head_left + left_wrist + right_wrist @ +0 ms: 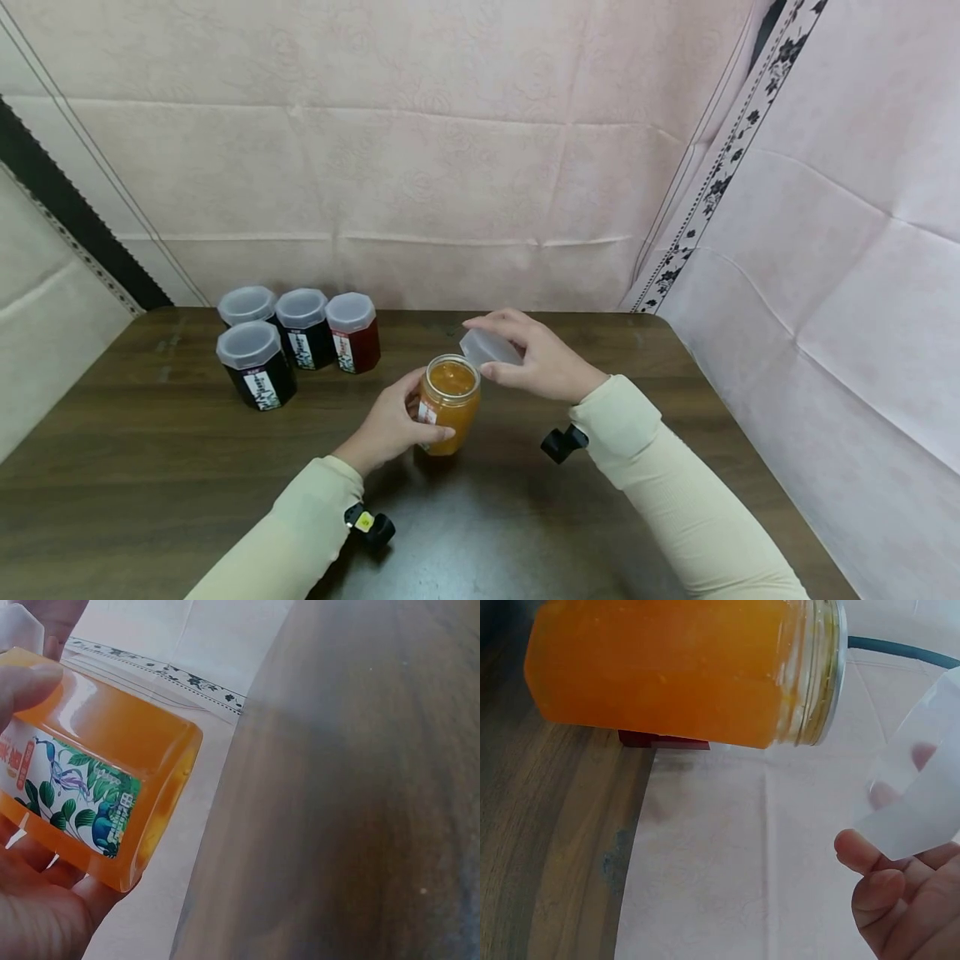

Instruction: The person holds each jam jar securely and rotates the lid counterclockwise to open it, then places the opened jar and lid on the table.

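In the head view my left hand [393, 425] grips a jar of orange contents [452, 412], its thumb across the near side and its fingers round the left. A silver rim circles the jar's top, which shows orange-gold within. The left wrist view shows the jar's label [82, 791], printed with leaves and a bird. My right hand [543, 354] holds a translucent white faceted lid [489, 347] between thumb and fingers, tilted just right of the jar's rim. From the right wrist, the lid [922, 784] appears apart from the jar [667, 671].
Several lidded jars stand at the back left of the wooden table [135, 475]: a dark one [262, 379] in front, another dark one [303, 333] behind, and a red one [356, 337] rightmost. Pale cloth [450, 167] hangs behind the table and along its right side.
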{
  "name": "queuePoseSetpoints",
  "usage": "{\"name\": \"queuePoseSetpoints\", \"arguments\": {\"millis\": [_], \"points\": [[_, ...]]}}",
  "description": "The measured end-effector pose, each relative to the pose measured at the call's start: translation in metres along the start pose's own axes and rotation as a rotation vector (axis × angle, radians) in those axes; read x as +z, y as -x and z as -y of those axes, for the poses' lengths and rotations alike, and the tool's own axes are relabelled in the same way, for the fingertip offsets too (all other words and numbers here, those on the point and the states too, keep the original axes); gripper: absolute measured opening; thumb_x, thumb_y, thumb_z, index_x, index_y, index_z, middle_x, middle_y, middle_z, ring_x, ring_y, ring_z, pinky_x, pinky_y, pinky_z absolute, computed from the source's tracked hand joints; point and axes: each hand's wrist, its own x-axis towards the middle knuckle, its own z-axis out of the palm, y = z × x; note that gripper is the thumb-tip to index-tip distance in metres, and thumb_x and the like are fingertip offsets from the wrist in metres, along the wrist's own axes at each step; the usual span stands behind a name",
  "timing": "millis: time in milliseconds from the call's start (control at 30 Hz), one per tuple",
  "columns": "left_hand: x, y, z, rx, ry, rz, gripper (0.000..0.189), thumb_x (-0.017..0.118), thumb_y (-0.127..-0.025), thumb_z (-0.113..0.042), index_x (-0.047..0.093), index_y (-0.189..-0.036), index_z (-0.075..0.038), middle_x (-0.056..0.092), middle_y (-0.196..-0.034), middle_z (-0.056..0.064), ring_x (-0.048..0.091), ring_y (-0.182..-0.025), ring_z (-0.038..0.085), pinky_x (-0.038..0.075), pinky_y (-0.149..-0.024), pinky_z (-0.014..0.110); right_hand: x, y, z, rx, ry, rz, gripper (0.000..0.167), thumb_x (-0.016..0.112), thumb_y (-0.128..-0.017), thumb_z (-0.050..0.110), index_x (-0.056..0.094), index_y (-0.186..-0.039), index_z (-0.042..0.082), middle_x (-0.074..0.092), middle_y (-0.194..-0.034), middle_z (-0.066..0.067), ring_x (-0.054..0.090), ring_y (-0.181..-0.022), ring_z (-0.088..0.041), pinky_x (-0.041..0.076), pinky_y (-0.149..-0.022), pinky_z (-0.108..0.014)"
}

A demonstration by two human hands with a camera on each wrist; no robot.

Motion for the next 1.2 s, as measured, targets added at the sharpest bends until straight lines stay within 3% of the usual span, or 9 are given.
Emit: {"name": "queuePoseSetpoints", "arguments": {"millis": [400,800,1200], "points": [[-0.002,0.001,-0.005,-0.010,-0.042,-0.068,0.076,0.084,-0.074,-0.017,0.044,-0.139,-0.012,0.055,-0.131,0.010,0.054,-0.119,0.029,0.043,-0.103,0.048,0.000,0.003,-0.008,0.076,-0.071,-0.030,0.054,0.067,-0.088,0.026,0.051,-0.139,0.025,0.049,-0.130,-0.002,0.050,-0.103,-0.025,0.053,-0.079,-0.043],[-0.004,-0.004,-0.004,-0.051,-0.070,-0.126,0.080,0.085,-0.073,-0.021,0.042,-0.141,-0.013,0.054,-0.133,0.010,0.053,-0.121,0.030,0.043,-0.102,0.047,0.001,0.006,-0.016,0.130,-0.066,-0.054,0.053,0.067,-0.088,0.028,0.051,-0.138,0.024,0.049,-0.129,0.000,0.050,-0.102,-0.024,0.053,-0.078,-0.039],[-0.006,-0.002,-0.011,-0.045,-0.064,-0.158,0.081,0.084,-0.074,-0.025,0.042,-0.141,-0.011,0.052,-0.135,0.011,0.050,-0.125,0.031,0.041,-0.104,0.047,0.001,0.006,-0.021,0.123,-0.117,-0.070,0.056,0.070,-0.087,0.025,0.050,-0.139,0.019,0.047,-0.132,-0.002,0.052,-0.094,-0.026,0.054,-0.076,-0.039]]}}
